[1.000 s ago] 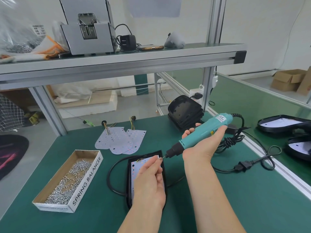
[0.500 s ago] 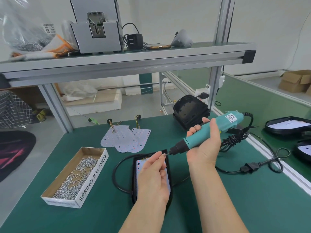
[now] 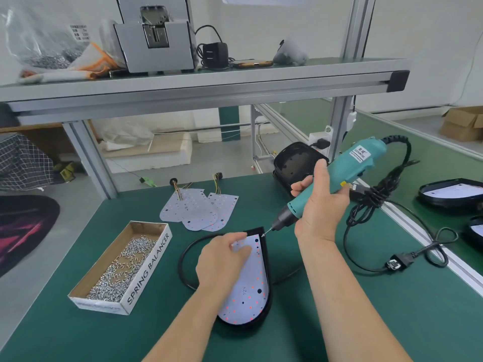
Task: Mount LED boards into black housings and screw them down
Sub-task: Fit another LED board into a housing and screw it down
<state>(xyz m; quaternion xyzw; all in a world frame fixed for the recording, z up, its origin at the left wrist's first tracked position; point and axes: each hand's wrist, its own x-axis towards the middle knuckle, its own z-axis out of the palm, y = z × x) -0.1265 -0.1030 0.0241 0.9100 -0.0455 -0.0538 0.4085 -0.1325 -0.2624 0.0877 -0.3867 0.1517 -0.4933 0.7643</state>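
A green bench mat [image 3: 65, 330] is being overhung by a grey shelf [image 3: 183, 82]. On it, the LED board [image 3: 251, 296] is being pressed into its black housing [image 3: 243, 326] by the left hand [image 3: 222, 262], fingers flat; a teal screwdriver [image 3: 355, 163] is being gripped by the right hand [image 3: 321, 212] — tip at the board's top corner. Further housings [image 3: 449, 192] are being cut off at right.
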